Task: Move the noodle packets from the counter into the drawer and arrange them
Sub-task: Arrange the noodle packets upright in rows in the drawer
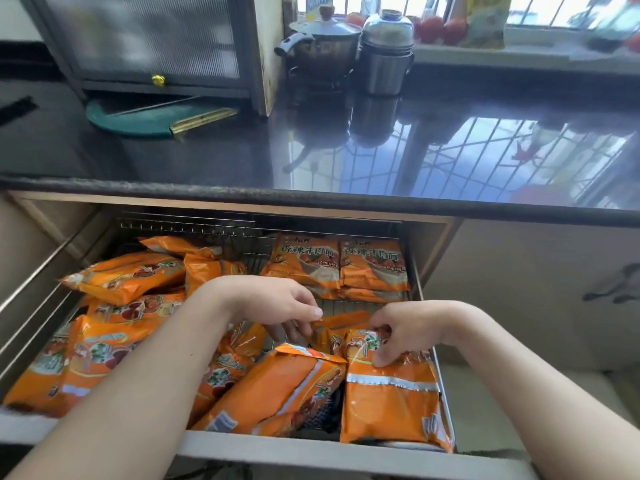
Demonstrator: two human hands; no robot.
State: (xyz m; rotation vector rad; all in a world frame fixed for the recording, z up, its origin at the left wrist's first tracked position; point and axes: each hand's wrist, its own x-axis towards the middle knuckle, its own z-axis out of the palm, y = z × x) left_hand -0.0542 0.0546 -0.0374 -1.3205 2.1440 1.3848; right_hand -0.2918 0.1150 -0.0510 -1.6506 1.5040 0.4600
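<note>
Both forearms over drawer [263, 448]; left hand [277, 303], right hand [403, 329] pinching noodle packets [388, 393] beneath.

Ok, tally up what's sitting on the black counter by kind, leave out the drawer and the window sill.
Lidded steel pot: 1
Steel canister: 1
Glass-fronted cabinet: 1
Green mat: 1
Total: 4
</note>
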